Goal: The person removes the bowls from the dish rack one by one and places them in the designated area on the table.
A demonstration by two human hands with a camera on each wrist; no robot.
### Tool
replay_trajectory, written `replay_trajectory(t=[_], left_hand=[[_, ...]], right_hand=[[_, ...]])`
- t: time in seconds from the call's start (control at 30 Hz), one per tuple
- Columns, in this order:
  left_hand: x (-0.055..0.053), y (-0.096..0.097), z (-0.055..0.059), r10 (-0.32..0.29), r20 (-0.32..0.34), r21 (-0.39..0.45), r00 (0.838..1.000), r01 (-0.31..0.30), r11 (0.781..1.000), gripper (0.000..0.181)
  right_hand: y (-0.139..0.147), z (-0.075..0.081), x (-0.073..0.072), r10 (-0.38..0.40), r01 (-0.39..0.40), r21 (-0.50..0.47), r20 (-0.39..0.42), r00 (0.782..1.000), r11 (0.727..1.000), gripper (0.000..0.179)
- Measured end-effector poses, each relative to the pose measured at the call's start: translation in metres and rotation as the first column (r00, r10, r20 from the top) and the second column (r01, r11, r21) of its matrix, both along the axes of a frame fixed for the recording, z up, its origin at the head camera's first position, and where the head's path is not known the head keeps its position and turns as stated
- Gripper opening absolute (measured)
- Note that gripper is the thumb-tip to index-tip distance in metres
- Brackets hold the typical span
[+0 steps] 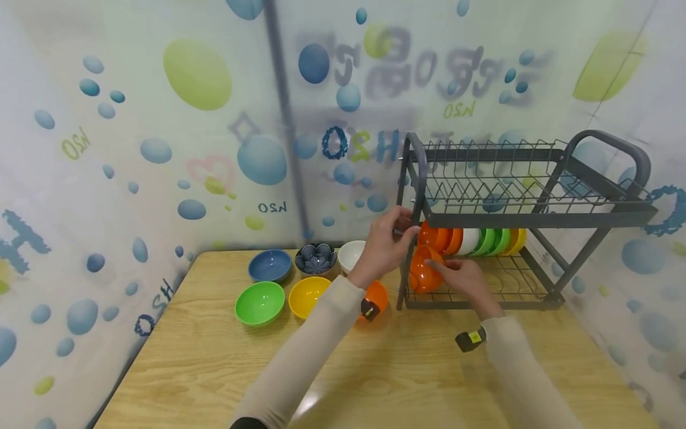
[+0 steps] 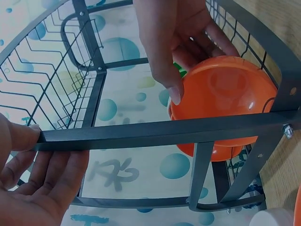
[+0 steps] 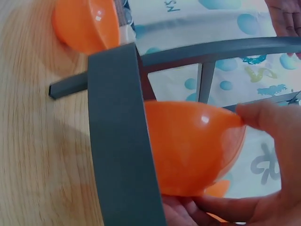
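The left hand [image 1: 383, 247] grips an upright side bar of a dark two-tier dish rack [image 1: 527, 220]; in the left wrist view its thumb and fingers lie on either side of the bar [image 2: 141, 135]. Inside the lower tier, at its left end, the right hand [image 1: 470, 283] holds an orange bowl [image 1: 423, 273] tilted on its side. The right wrist view shows the thumb at the rim of this bowl [image 3: 193, 146] and the fingers beneath it. Behind it, a row of orange bowls [image 1: 438, 238], a white bowl [image 1: 470, 242], green bowls [image 1: 486, 241] and yellow bowls [image 1: 515, 241] stands on edge.
Left of the rack on the wooden table [image 1: 214, 369] sit a blue bowl [image 1: 270, 266], a dark patterned bowl [image 1: 316, 260], a white bowl [image 1: 351, 255], a green bowl [image 1: 260, 304], a yellow bowl [image 1: 306, 297] and an orange bowl [image 1: 377, 296]. A patterned curtain [image 1: 214, 149] hangs behind.
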State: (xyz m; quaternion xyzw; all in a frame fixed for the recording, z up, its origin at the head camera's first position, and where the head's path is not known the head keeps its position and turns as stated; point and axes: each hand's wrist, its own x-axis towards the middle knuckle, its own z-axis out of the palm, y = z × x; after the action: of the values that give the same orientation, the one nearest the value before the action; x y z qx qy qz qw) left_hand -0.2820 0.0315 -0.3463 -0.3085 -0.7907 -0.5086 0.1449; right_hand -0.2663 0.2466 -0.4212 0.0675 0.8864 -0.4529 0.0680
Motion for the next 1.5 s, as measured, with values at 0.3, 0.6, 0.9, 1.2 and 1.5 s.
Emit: replay_trajectory(t=[0.3,0.6,0.9,1.2,1.5], left_hand=[[-0.003,0.002,-0.003,-0.014,-0.03,0.007,0.999,0.015,1.0,0.023],[-0.003,0.001,-0.004,-0.008,-0.039,0.009,0.999,0.008,1.0,0.022],[-0.004,0.0,-0.007,-0.014,-0.043,0.009,0.999,0.014,1.0,0.023],[-0.003,0.001,-0.007,-0.019,-0.055,0.019,0.998,0.02,1.0,0.022],[-0.002,0.001,-0.005,-0.017,-0.041,0.03,0.999,0.018,0.999,0.022]], right_hand=[[0.001,-0.001,0.002,-0.018,0.018,-0.076,-0.001,1.0,0.997,0.098],[-0.003,0.0,0.004,-0.022,0.021,-0.028,-0.059,0.998,0.999,0.094],[-0.004,-0.001,0.005,-0.033,0.036,0.024,-0.129,0.991,0.999,0.1],[0.001,0.001,0.007,-0.076,0.074,-0.019,-0.218,0.973,0.997,0.096],[0.011,0.009,0.012,-0.117,0.102,-0.093,-0.164,0.98,0.99,0.099]])
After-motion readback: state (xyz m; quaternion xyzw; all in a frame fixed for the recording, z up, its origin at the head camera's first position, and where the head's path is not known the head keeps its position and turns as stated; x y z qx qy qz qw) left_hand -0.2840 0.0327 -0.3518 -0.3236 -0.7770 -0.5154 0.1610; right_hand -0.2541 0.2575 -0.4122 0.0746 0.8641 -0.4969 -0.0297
